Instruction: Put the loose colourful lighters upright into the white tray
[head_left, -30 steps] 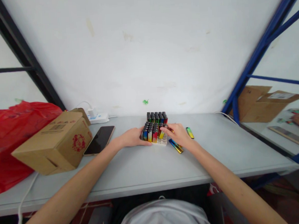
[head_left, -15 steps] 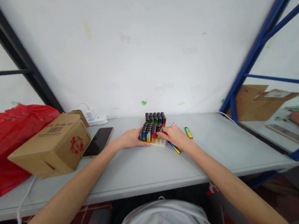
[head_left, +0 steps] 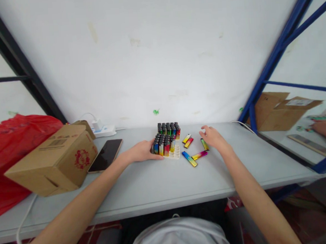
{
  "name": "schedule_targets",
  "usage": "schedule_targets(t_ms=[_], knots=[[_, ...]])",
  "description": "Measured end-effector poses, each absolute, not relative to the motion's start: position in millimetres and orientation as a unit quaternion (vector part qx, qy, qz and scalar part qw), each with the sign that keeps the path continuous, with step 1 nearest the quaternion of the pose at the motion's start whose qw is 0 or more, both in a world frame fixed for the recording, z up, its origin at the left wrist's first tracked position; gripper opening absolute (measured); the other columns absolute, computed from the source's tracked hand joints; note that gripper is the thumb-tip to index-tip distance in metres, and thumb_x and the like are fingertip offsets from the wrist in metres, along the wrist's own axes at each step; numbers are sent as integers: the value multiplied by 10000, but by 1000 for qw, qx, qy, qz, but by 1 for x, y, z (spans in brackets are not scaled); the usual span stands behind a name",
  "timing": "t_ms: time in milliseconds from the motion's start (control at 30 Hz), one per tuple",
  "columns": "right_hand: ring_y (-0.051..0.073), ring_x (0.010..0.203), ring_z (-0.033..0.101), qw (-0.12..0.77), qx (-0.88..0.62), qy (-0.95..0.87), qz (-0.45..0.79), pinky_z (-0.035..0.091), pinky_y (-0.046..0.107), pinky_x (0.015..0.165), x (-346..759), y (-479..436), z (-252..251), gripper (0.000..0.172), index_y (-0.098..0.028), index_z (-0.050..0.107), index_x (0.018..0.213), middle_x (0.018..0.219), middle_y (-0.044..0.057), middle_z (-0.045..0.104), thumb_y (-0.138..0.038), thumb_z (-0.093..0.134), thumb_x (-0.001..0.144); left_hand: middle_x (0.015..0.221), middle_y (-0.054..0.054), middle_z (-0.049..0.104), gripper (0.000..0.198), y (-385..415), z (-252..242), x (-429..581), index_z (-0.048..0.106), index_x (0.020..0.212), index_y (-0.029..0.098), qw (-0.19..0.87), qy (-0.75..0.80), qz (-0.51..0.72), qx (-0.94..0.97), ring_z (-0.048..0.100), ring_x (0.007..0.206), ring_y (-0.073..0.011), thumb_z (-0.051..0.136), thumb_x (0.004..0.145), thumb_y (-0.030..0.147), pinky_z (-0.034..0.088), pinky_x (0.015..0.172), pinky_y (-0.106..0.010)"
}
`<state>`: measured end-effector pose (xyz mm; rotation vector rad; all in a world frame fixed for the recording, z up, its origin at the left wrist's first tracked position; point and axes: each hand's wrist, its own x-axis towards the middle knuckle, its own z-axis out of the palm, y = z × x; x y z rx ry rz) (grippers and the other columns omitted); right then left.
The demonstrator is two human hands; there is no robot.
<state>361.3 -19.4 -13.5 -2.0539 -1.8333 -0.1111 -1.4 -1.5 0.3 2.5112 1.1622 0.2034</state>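
Tray (head_left: 175,153) sat within left hand's (head_left: 141,151) clasp, thumb at its front corner — upright lighters (head_left: 161,147) part-filling it | right hand (head_left: 212,136): thumb and fingers parted, just beside green lighter (head_left: 204,144) | other loose lighters (head_left: 189,159) lay between both grips | phone (head_left: 105,155) lay left of left grip

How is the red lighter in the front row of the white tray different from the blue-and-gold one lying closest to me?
The red lighter stands upright in the white tray, while the blue-and-gold lighter lies flat on the table. The red lighter looks mostly one colour, but the blue-and-gold lighter is blue at one end and gold at the other. Both are slim and brightly coloured.
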Motion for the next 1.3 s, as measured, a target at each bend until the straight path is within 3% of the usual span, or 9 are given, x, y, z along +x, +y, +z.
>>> schedule_targets(t_ms=[167,367,533,633,767,900,1033,1300], knots=[[283,1008,704,106,-762,-638,35,490,336,848,379,-16,-19,516,-107,657,1276,1081,175,750,-460,681,900,1150,-90,758,858,0,-1,-2,596,1286,216,170,414,67,892,716,993,-318,648,687,828,541,810,-338],[240,889,724,118,-716,-686,50,501,299,774,367,-15,-13,218,-143,758,1037,1002,139,776,-240,734,842,1174,-79,753,850,-1,0,-2,580,1304,234,182,414,67,889,720,995,-312,654,691,819,542,832,-341],[118,610,679,236,-686,-685,71,503,254,681,355,-18,-12,214,-146,659,1113,1089,128,736,-246,602,932,1164,-86,754,860,-2,2,-1,573,1305,233,182,418,69,888,719,990,-315,663,683,819,544,825,-346],[105,509,606,328,-640,-685,120,475,245,599,347,-21,-13,265,-179,559,1191,906,42,733,-314,512,967,1147,-82,758,854,-3,3,-1,576,1308,231,187,414,71,888,719,980,-310,665,688,811,546,822,-347],[150,547,552,370,-589,-707,132,420,251,565,333,-22,-15,331,-218,527,1187,670,-49,619,-459,464,969,1160,-74,757,861,-3,3,-1,565,1331,244,193,415,75,886,718,994,-310,671,685,803,546,837,-349],[158,610,522,402,-584,-702,69,362,253,585,315,-23,-15,362,-216,593,926,629,-37,547,-549,456,965,1199,-75,749,846,-4,3,-1,552,1348,256,197,412,76,886,714,1025,-311,679,697,781,539,862,-348],[130,547,417,432,-577,-691,55,287,256,539,301,-28,-12,539,-216,434,598,528,-33,447,-620,451,955,1192,-80,752,820,-4,3,0,552,1346,246,198,405,77,889,715,1029,-311,681,717,756,535,864,-346],[118,533,326,494,-550,-671,62,236,264,524,286,-38,-10,423,-232,332,563,508,-51,308,-455,469,896,1199,-81,749,839,-4,2,-1,548,1345,244,196,406,78,889,715,1024,-312,681,703,767,536,866,-351]])
